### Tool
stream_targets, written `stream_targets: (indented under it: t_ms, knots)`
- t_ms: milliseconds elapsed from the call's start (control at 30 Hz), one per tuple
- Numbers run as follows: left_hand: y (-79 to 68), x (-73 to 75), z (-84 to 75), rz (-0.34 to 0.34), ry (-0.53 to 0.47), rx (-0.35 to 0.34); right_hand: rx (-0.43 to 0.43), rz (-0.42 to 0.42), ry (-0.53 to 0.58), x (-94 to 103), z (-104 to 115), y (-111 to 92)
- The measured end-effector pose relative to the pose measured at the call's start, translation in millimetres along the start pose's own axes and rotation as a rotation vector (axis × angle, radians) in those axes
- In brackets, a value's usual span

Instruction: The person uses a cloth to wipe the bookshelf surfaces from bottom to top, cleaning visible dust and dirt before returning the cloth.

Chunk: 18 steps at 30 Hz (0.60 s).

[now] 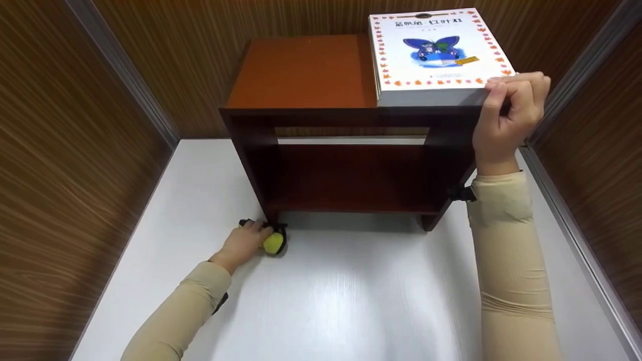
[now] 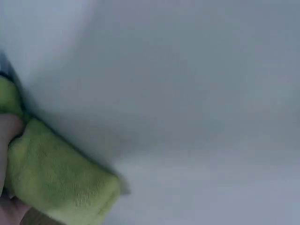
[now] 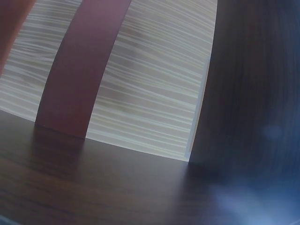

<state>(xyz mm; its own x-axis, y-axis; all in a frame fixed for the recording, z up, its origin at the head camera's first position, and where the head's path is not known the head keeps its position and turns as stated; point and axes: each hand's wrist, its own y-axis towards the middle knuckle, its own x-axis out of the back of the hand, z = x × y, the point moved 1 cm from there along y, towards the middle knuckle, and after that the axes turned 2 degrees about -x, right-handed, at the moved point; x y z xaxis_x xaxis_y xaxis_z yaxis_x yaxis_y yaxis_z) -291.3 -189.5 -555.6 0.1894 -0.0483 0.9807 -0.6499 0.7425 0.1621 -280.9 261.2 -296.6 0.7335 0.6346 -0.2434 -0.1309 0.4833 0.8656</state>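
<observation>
My left hand (image 1: 242, 244) grips a folded yellow-green cloth (image 1: 273, 243) with a dark edge. The cloth lies low on the white surface, right by the front left foot of a dark brown wooden shelf (image 1: 301, 72). In the left wrist view, part of the hand shows at the left edge around the fuzzy cloth (image 2: 61, 173). Up on the right, my right hand (image 1: 511, 113) has its fingers curled at the front right corner of a thick white book (image 1: 441, 55) with a butterfly on its cover. This book sits on the right half of the shelf top.
Wood-grain walls (image 1: 65, 125) enclose the shelf at the back and both sides. A white floor panel (image 1: 341, 286) spreads in front. Inside the shelf, a lower board (image 1: 351, 175) runs across. The right wrist view looks into dark brown boards (image 3: 117, 183).
</observation>
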Motion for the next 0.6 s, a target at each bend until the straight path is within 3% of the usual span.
stream_targets:
  t_ms: [67,100,167,267,333,433,600]
  knots:
    - [3.1,-2.0,-2.5,0.011,-0.014,0.014,0.006,0.000,0.005,0.6,0,0]
    - [4.0,-2.0,-3.1,-0.015,-0.016,0.007,0.010,0.001,0.007,0.8,0,0]
    - [1.1,2.1,-2.5,-0.109,-0.007,-0.026,0.013,0.004,0.013,-0.6,-1,-1]
    - [0.4,14.8,0.5,-0.327,0.034,-0.101,0.015,0.002,0.020,-1.6,0,-2]
    - [5.9,30.6,4.0,-0.483,0.070,-0.134,0.015,-0.002,0.023,-1.4,1,-2]
    - [18.4,64.7,10.2,-0.682,0.117,-0.131,0.011,-0.007,0.029,-0.7,4,1]
    - [36.1,131.6,14.4,-0.910,0.149,-0.071,0.003,-0.002,0.018,1.1,3,1]
